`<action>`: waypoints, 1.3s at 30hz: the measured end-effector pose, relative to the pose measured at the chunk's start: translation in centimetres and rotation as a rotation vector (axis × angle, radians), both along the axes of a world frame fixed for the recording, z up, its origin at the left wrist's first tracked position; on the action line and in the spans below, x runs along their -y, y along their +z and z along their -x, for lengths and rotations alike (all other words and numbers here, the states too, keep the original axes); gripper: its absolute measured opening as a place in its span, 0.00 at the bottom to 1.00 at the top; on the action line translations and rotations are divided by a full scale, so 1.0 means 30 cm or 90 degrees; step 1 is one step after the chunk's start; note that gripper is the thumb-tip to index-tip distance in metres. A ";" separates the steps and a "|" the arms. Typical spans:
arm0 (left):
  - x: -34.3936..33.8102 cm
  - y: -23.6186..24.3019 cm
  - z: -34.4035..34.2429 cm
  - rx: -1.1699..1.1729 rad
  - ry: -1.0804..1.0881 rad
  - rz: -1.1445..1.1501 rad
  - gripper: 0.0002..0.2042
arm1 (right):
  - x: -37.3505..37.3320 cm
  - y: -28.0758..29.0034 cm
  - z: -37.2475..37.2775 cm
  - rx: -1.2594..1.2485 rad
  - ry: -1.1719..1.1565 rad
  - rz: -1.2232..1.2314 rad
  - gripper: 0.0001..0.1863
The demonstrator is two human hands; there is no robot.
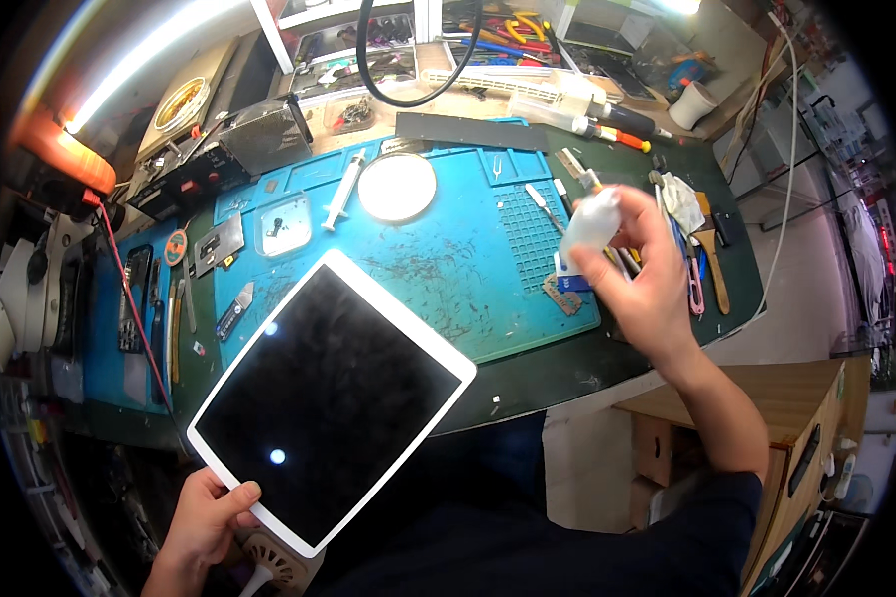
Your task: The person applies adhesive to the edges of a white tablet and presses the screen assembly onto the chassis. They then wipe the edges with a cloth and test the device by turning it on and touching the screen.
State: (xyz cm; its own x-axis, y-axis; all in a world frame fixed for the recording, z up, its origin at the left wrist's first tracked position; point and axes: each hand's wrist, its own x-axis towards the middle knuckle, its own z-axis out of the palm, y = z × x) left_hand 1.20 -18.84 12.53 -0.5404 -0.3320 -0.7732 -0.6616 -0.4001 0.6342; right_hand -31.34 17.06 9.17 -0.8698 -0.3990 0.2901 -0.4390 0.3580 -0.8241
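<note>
Over the worktop's (548,378) near edge your left hand (209,512) pinched the white-framed tablet (334,398), your right hand (642,284) gripped the translucent bottle (592,221), nothing apparently applied yet.

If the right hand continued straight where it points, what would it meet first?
Beyond the bottle it holds, probably the small metal piece beside the blue mat; depth is unclear, and the right hand looks raised, so it may pass above.

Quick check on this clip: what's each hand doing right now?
Left hand: closed on the tablet, gripping its lower edge.
Right hand: closed around the bottle.
</note>
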 end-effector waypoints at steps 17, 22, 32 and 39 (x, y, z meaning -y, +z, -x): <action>-0.034 -0.012 0.002 -0.007 0.075 -0.111 0.07 | -0.093 -0.070 0.351 -0.174 -0.288 -0.064 0.38; -0.043 -0.021 -0.050 -0.064 0.062 -0.142 0.11 | 0.006 0.043 -0.059 -0.344 0.109 -0.046 0.33; -0.151 -0.054 -0.076 -0.214 -0.053 -0.258 0.17 | 0.221 -0.036 -0.619 -0.325 0.401 -0.064 0.30; -0.276 -0.218 -0.088 -0.385 -0.133 -0.123 0.12 | 0.220 -0.006 -0.705 -0.423 0.263 -0.223 0.21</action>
State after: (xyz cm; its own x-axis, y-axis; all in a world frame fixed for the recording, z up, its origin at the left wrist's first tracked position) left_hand 3.84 -10.56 6.00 -0.9354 -0.0591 -0.3486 -0.2878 -0.4458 0.8476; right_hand -10.20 10.45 8.99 -0.3276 -0.8081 0.4895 -0.9431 0.2485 -0.2209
